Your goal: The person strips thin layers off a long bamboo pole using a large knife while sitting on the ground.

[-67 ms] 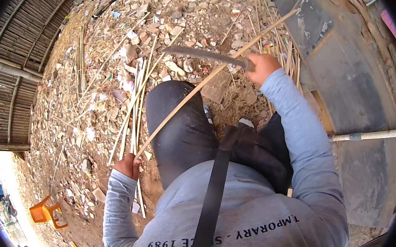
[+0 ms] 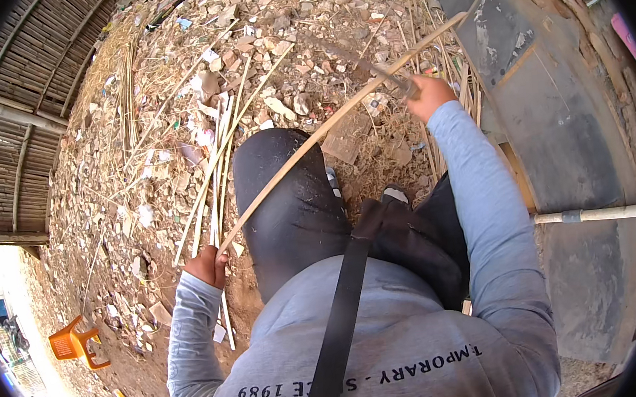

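Note:
A long bamboo strip [image 2: 286, 174] slants over my dark-trousered knee, bowing slightly. My left hand [image 2: 209, 267] is closed round its near end. My right hand [image 2: 432, 96] is closed on the handle of a long knife [image 2: 389, 77], near the strip's far half. The knife's blade crosses the strip, its outer part smeared by motion; I cannot tell whether it touches the strip. Several split bamboo strips [image 2: 221, 158] lie on the ground left of my knee, close to my left hand.
Rubble and litter [image 2: 272, 21] cover the ground. On the right lie dark flat sheets [image 2: 565, 131], with a pale pole [image 2: 599, 214] across them. A bamboo-slat wall [image 2: 40, 49] curves at the upper left. An orange plastic chair [image 2: 69, 341] stands at the lower left.
My right hand and the knife have moved right and slightly outward along the strip. The strip's far end has shifted a little left. My left hand keeps its place.

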Available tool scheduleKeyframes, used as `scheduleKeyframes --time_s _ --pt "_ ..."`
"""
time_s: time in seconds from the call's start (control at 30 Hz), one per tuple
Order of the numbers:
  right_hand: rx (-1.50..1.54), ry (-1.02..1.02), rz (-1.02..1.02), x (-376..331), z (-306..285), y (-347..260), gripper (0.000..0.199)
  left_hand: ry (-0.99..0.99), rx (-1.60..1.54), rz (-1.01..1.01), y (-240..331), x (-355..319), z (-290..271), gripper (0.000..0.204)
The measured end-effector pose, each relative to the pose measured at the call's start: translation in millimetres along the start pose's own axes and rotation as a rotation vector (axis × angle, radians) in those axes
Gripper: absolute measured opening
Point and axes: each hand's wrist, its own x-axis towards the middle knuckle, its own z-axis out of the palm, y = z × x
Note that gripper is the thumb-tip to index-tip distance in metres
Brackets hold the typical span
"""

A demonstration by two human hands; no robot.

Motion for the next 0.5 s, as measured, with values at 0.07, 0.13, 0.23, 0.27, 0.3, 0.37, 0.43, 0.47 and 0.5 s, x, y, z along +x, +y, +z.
scheduleKeyframes --time_s 0.07,0.13,0.23,0.27,0.3,0.37,0.43,0.47,0.5 --pt "0.015 0.109 0.188 20 0 19 0.033 -0.023 0.041 -0.040 2 0 -6 0.032" --pt "0.032 0.165 0.150 16 -2 28 0.032 -0.050 0.059 -0.071 1 0 -10 0.037" --pt "0.063 0.298 0.008 11 8 23 0.029 -0.042 -0.080 0.028 4 -2 -8 0.044" --pt "0.070 0.162 -0.027 1 1 -5 0.029 -0.111 -0.102 -0.035 12 -3 -10 0.048" --pt "0.076 0.031 -0.061 -8 -3 -29 0.028 -0.111 -0.099 -0.036 16 -4 -8 0.048" --pt "-0.015 -0.036 -0.247 -22 2 -55 0.024 -0.080 -0.216 -0.032 22 -6 -2 0.048" --pt "0.023 -0.155 -0.360 -34 8 -78 0.022 -0.085 -0.180 -0.037 22 -6 6 0.046" --pt "-0.003 -0.203 -0.420 -39 10 -90 0.023 -0.121 -0.214 -0.038 23 -6 9 0.044" --pt "-0.027 -0.253 -0.482 -44 13 -101 0.025 -0.158 -0.245 -0.044 25 -6 11 0.043"
